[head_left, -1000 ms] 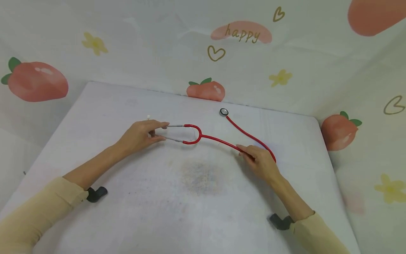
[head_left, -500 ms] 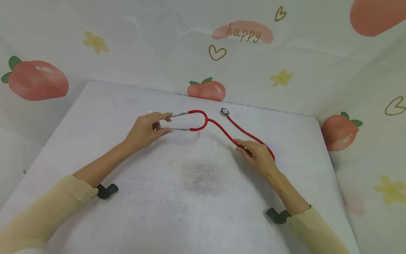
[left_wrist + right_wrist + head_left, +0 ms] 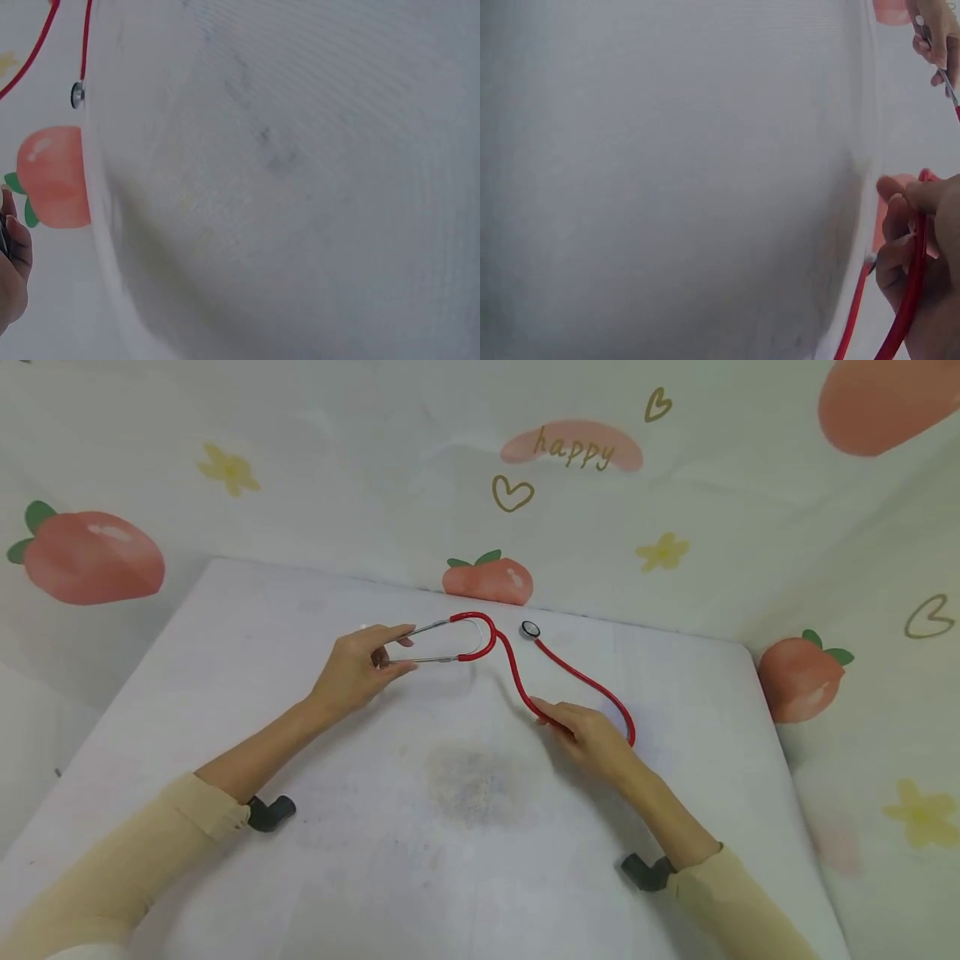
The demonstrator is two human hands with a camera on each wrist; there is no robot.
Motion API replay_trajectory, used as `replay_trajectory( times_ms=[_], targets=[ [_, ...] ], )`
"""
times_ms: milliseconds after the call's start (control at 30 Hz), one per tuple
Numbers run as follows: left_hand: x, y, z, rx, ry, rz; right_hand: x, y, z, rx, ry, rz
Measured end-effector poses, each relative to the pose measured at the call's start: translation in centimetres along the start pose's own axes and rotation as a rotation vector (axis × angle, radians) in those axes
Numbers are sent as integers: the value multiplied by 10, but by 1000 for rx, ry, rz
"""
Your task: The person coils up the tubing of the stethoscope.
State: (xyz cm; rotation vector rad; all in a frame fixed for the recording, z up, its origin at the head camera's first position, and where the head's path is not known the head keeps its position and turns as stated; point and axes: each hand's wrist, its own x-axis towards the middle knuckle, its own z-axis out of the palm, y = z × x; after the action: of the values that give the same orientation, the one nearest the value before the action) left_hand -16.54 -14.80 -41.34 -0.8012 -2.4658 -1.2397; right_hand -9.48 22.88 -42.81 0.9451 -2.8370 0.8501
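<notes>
A red stethoscope (image 3: 516,672) stretches between both hands in the head view. My left hand (image 3: 352,667) grips its two silver ear tubes (image 3: 431,659), fingers on one and thumb on the other. Pinched in my right hand (image 3: 592,735) is the red tubing, partway along its length; the right wrist view shows this tubing (image 3: 911,307) running past curled fingers. From beneath that hand the tube curves back to the round chest piece (image 3: 530,630), which lies on the table near its far edge. The left wrist view catches only part of the left hand (image 3: 15,259).
The white table (image 3: 360,877) has a dark smudge (image 3: 472,781) at its middle. Behind and beside it hangs a pale cloth (image 3: 360,510) printed with peaches, flowers and hearts. A black wrist fitting (image 3: 272,814) shows by the left sleeve, with another (image 3: 645,871) by the right.
My left hand has moved right and slightly away, raising the ear tubes and the red fork. My right hand has shifted left, so the tubing between them now bends more steeply.
</notes>
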Motion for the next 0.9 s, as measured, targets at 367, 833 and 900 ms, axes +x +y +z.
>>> replay_trajectory(
  times_ms=[367,833,900],
  targets=[
    [6,3,4,24,19,6,4,-1,3,-35,169,-92],
    [13,9,19,44,-25,37,11,-6,4,103,162,-221],
    [13,10,23,51,-40,44,12,-8,5,114,142,-223]
  ],
)
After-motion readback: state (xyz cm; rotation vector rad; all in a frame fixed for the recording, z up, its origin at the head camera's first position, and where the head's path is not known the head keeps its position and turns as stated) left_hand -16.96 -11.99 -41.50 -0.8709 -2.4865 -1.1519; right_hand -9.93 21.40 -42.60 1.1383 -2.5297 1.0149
